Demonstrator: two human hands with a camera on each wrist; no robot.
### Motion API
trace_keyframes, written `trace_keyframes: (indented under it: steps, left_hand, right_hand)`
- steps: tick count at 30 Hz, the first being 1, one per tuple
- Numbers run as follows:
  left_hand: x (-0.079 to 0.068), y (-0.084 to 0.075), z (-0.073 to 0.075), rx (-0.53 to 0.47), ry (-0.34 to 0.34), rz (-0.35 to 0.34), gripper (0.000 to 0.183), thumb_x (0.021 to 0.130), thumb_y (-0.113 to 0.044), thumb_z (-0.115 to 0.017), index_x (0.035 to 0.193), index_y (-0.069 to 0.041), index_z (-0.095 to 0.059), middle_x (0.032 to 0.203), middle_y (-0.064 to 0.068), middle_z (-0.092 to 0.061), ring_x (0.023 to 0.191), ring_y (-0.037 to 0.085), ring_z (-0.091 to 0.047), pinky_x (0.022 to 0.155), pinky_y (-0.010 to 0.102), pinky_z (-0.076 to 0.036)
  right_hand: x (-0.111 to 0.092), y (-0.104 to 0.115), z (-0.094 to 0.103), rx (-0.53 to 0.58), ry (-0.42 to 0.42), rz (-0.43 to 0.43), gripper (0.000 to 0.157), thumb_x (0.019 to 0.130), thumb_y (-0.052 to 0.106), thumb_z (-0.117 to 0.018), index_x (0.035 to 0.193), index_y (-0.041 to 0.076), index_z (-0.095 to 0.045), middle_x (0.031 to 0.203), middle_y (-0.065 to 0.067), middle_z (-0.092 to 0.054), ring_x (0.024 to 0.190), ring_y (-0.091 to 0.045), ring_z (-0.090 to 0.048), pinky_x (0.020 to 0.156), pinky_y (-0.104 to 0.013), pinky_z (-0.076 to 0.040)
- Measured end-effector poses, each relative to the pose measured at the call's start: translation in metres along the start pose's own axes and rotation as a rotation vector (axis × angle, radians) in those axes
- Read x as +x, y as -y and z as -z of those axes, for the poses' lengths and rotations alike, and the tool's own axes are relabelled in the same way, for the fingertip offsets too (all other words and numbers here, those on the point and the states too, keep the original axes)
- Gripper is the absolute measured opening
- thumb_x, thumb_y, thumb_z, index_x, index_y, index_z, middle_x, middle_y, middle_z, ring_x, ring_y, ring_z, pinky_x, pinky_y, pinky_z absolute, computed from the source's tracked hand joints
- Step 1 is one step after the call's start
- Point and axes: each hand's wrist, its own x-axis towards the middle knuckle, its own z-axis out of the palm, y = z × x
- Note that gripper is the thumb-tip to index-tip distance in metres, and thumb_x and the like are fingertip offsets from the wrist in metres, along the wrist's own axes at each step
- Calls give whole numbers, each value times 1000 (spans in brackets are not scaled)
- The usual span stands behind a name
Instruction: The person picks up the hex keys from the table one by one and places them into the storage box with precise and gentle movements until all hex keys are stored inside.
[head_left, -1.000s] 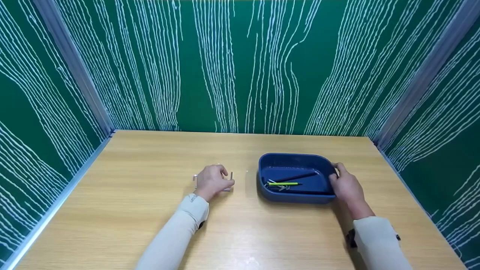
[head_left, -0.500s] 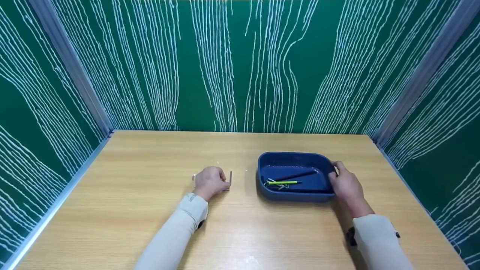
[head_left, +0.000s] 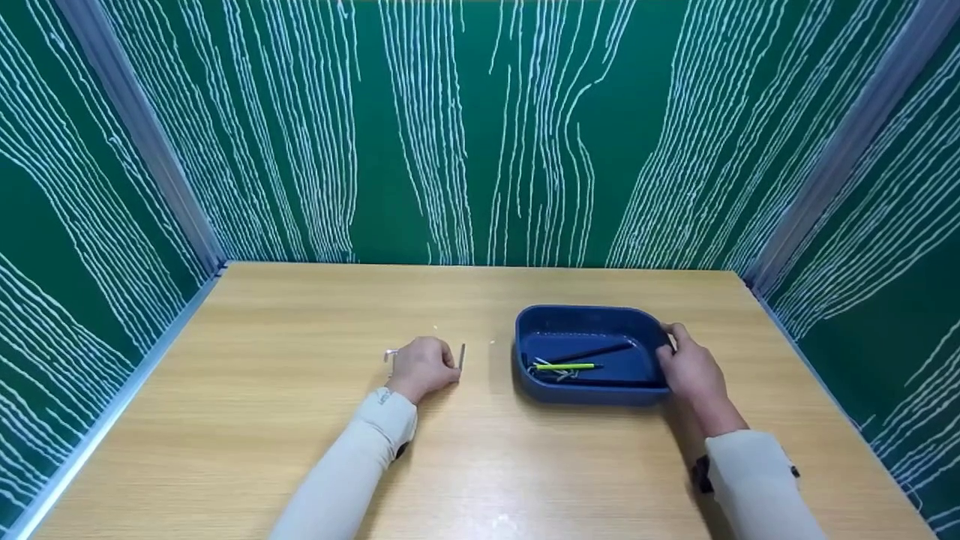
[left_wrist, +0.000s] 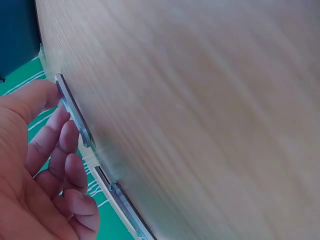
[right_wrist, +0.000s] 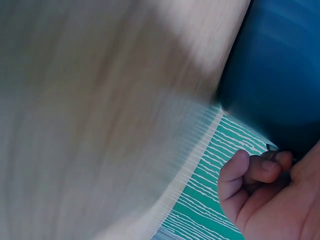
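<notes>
In the head view my left hand (head_left: 424, 365) is low over the table, left of centre. Its thumb and forefinger pinch a thin grey hex key (left_wrist: 74, 111) close above the wood in the left wrist view. More metal hex keys (left_wrist: 127, 207) lie beside the hand, partly hidden by it; one bent end (head_left: 390, 354) shows at its left. My right hand (head_left: 694, 375) grips the right end of a dark blue open box (head_left: 592, 394), thumb over the rim and fingers behind the wall. Inside lie a yellow-green pen (head_left: 566, 367), a black stick (head_left: 592, 352) and several small metal pieces (head_left: 547, 371).
The wooden table (head_left: 300, 315) carries tiny pale specks between hand and box. Green panels (head_left: 487, 135) with white wavy lines stand at the back and sides, joined by grey posts (head_left: 832, 150).
My left fingertips have closed in on the hex key, and the grey piece that lay just below them is now hidden. The right hand and the box stay in place.
</notes>
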Motion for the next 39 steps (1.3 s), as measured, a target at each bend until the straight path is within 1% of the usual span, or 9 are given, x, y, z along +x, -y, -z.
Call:
trace_keyframes:
  steps: [3, 11, 18, 20, 24, 29, 32, 36, 39]
  left_hand:
    - [0, 0, 0, -2, 6, -6, 16, 63, -35, -68, 55, -27, -57, 55, -14, -54, 56, 8, -51, 52, 27, -39]
    - [0, 0, 0, 0, 16, -11, 13, 65, -32, -67, 56, -27, -59, 57, -15, -55, 57, 9, -52, 53, 28, -39]
    - [-1, 0, 1, 1, 22, -23, 12, 69, -31, -66, 59, -26, -61, 60, -14, -56, 59, 9, -51, 54, 27, -39]
    - [-1, 0, 1, 4, 22, -26, 12, 68, -31, -66, 59, -26, -60, 59, -14, -55, 59, 9, -51, 54, 27, -39]
    - [0, -1, 1, 12, 7, -40, 16, 66, -34, -67, 55, -26, -58, 57, -14, -55, 57, 9, -51, 52, 27, -39]
    - [1, -2, -2, 29, -27, -72, 22, 66, -36, -68, 52, -24, -56, 54, -13, -53, 55, 9, -49, 51, 26, -38]
    - [1, -3, -3, 43, -45, -88, 20, 66, -33, -67, 52, -23, -56, 55, -12, -53, 55, 9, -49, 52, 26, -39]
    - [2, -2, -5, 46, -56, -92, 17, 66, -30, -65, 53, -23, -57, 55, -12, -54, 55, 9, -50, 51, 26, -39]
    - [3, -2, -5, 43, -45, -86, 17, 66, -30, -65, 53, -23, -58, 56, -12, -54, 56, 9, -50, 52, 26, -40]
  right_hand:
    - [0, 0, 0, 2, 6, -5, 45, 92, 27, -31, 135, 13, -26, 104, -21, -49, 82, -30, -48, 62, -35, -35]
    - [1, -1, 0, 4, 11, -1, 46, 92, 29, -30, 134, 13, -26, 111, -23, -49, 84, -31, -47, 63, -38, -36]
    - [1, 0, 0, -3, 9, 1, 45, 92, 28, -30, 134, 13, -27, 106, -22, -50, 82, -30, -48, 62, -37, -35]
    - [1, 0, 1, 3, 12, -1, 45, 92, 29, -30, 134, 13, -26, 111, -24, -49, 84, -31, -47, 64, -39, -37]
    - [0, -1, 0, 5, -3, 7, 44, 91, 27, -31, 133, 13, -28, 119, -29, -46, 87, -33, -48, 68, -43, -38]
    - [-1, -2, -1, 18, -2, 4, 44, 91, 26, -31, 133, 13, -29, 125, -29, -42, 92, -34, -48, 73, -47, -38]
    - [-1, -2, -1, 27, 13, -8, 45, 92, 28, -30, 134, 14, -27, 126, -28, -41, 94, -34, -47, 75, -48, -38]
    - [0, -2, -1, 27, 19, -10, 45, 92, 29, -30, 134, 14, -27, 125, -27, -43, 92, -33, -46, 73, -46, -37]
    - [0, -2, 0, 33, 23, -9, 45, 92, 29, -30, 134, 14, -26, 126, -27, -41, 94, -33, -46, 75, -48, -37]
